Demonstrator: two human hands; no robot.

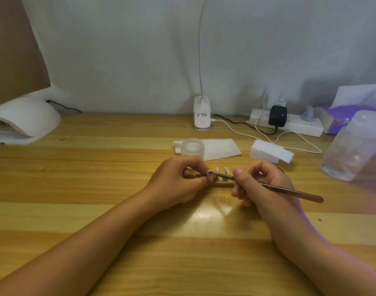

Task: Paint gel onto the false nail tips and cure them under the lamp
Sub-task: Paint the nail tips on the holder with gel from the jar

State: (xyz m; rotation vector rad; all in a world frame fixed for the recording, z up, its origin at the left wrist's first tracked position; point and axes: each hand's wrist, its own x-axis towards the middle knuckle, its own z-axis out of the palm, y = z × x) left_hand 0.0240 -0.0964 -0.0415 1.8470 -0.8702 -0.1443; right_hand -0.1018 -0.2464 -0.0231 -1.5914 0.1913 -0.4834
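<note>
A small label with red and dark print is carried on the white clip base (202,116) of a gooseneck light, but its writing cannot be read; white lettering on a purple pack (341,118) at the far right is likewise illegible. A glossy pink nail tip (210,176) is pinched in the curled fingers of the left hand (178,178), just above the pale wooden desk (97,189) near its middle, with two more pink tips (221,168) just behind it. A slim metallic brown brush (289,191) is gripped like a pen by the right hand (261,184); its long axis runs from the lower right up to the left, and its tip is laid on the pinched nail tip. A smooth, domed white curing lamp (26,118) is set at the far left. A small frosted jar (192,146) is stood on a folded white tissue (221,148).
</note>
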